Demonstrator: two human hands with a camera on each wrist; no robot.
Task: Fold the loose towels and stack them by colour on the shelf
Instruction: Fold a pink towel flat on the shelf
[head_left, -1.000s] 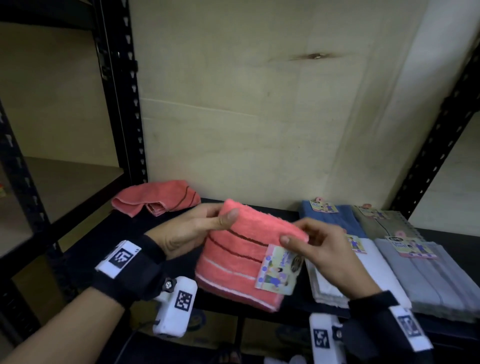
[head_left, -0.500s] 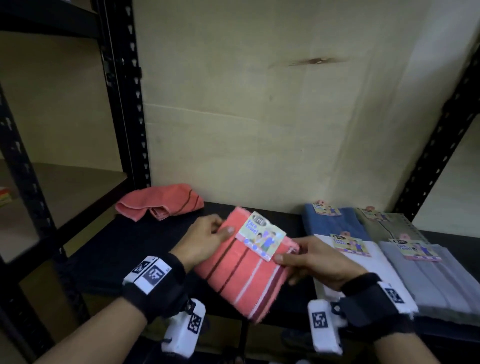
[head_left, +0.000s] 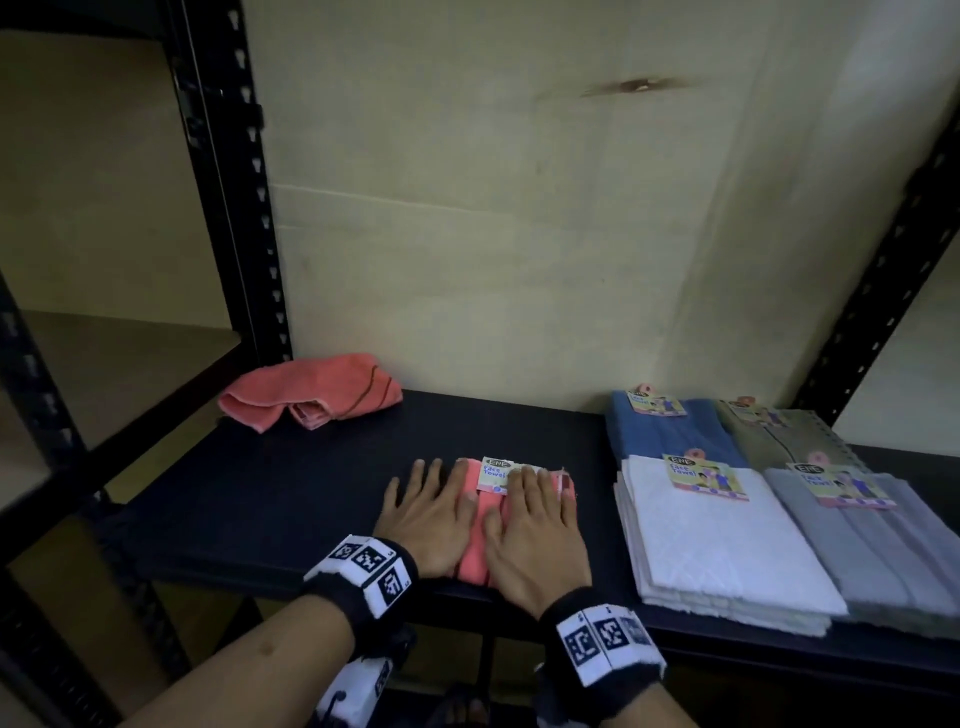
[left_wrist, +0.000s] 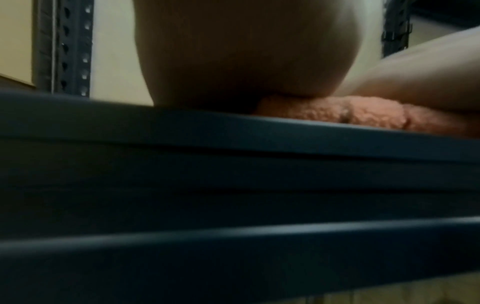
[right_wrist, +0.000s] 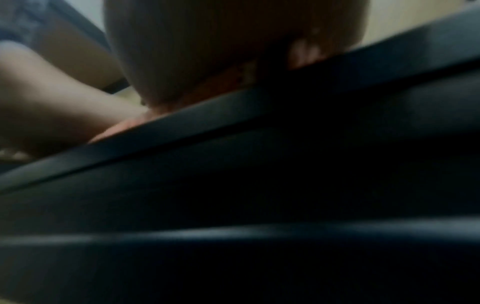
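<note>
A: SHELF, MID-TASK. A folded coral towel (head_left: 480, 525) is pictured laid flat near the front edge of the black shelf (head_left: 270, 499), pressed under both hands. Half a second ago it was held up off the board, tilted, pinched between the two hands; it has since been set down with its paper tag (head_left: 496, 474) at the far end.

B: How are the hands seen to be placed?

A: The left hand (head_left: 426, 519) is spread with fingers straight, lying partly on the towel's 9 o'clock edge and partly on the bare board. The right hand (head_left: 537, 535) is laid flat over the 3 o'clock half. Nothing is gripped by either; the cloth is only pressed. From the left wrist view the nap of the towel (left_wrist: 363, 113) is seen squeezed under the palm.

B: And what is meant by that for the task?

A: The fold on this piece is judged done, with a coral pile begun beside the sorted ones. At 3 o'clock of the hands the white stack (head_left: 722, 540) and the grey stack (head_left: 878, 551) are seen, with the blue stack (head_left: 670, 436) and the olive stack (head_left: 779, 436) behind them at about 1 o'clock.

B: Is anything left?

A: One crumpled coral towel (head_left: 311, 395) is seen at 11 o'clock, against the back wall, well apart from the hands. It is judged to be the next piece to be folded and laid on the one now being flattened.
</note>
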